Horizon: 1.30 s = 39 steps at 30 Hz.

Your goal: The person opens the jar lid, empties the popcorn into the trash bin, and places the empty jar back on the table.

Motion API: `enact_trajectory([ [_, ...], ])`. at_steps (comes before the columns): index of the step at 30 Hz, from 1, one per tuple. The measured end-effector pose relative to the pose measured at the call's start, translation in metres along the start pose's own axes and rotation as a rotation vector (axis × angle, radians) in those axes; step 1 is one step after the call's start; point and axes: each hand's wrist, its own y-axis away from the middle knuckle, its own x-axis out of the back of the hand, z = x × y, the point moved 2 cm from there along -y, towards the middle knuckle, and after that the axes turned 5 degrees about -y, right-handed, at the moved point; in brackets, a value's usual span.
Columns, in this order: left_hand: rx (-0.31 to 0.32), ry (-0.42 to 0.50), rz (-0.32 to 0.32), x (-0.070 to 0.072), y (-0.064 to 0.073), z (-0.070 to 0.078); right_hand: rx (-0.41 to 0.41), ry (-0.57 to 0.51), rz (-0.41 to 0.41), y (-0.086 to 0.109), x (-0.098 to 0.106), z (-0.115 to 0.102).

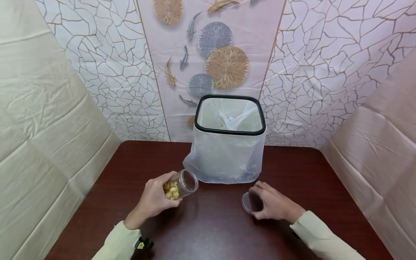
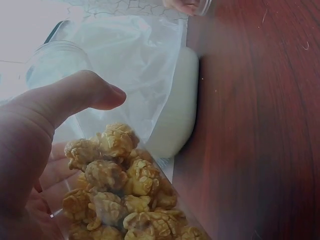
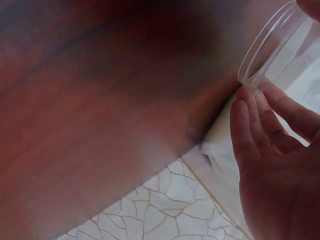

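Observation:
In the head view my left hand [image 1: 152, 198] grips a clear, open-mouthed jar [image 1: 186, 183], tilted with its mouth toward the upper right. Caramel-coloured popcorn [image 1: 171, 191] lies in its lower part; the left wrist view shows the popcorn [image 2: 125, 185] close up through the clear wall. To the right, my right hand [image 1: 277, 203] pinches a round clear lid [image 1: 248, 202] by its edge, above the table and apart from the jar. In the right wrist view the fingertips and thumb hold the rim of the lid [image 3: 267, 47].
A white bin [image 1: 227, 155] with a black rim and a clear plastic liner stands at the back of the dark red-brown table [image 1: 211, 227], just beyond the hands. Behind it hangs a patterned backdrop [image 1: 113, 72]; pale cloth walls [image 1: 42, 144] flank both sides.

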Motion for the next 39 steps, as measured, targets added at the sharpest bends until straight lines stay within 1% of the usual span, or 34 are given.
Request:
enact_trajectory([
  [6,0.011,-0.005,-0.008,0.0,0.001,-0.002,-0.026,-0.005,-0.033,0.003,-0.007,0.003],
  [11,0.007,0.001,-0.006,0.003,0.001,-0.007,-0.06,-0.015,-0.048,0.006,-0.004,0.005],
  [13,0.007,-0.001,-0.006,0.006,-0.001,-0.01,-0.066,-0.01,-0.035,0.008,0.003,0.005],
  [15,0.01,-0.008,-0.005,0.01,-0.003,-0.013,-0.082,-0.005,-0.011,0.01,0.015,0.006],
  [17,0.012,-0.022,-0.004,0.016,-0.008,-0.015,-0.102,-0.006,0.011,0.01,0.031,0.006],
  [19,0.016,-0.035,-0.005,0.023,-0.014,-0.016,-0.127,0.002,0.029,0.01,0.052,0.005],
  [23,0.005,-0.077,0.001,0.041,-0.03,-0.017,-0.187,0.027,0.033,0.004,0.1,-0.001],
  [27,-0.007,-0.118,0.014,0.061,-0.051,-0.016,-0.235,0.064,0.043,-0.009,0.149,-0.009],
  [31,-0.019,-0.166,0.025,0.082,-0.076,-0.012,-0.238,0.096,0.076,-0.028,0.191,-0.015],
  [33,-0.026,-0.191,0.024,0.093,-0.09,-0.008,-0.217,0.109,0.08,-0.04,0.206,-0.017],
  [35,-0.036,-0.218,0.02,0.103,-0.105,-0.002,-0.196,0.121,0.072,-0.052,0.217,-0.02],
  [37,-0.049,-0.243,0.006,0.112,-0.121,0.005,-0.174,0.133,0.056,-0.064,0.224,-0.023],
  [39,-0.067,-0.274,-0.01,0.119,-0.136,0.013,-0.155,0.151,0.039,-0.075,0.225,-0.024],
])
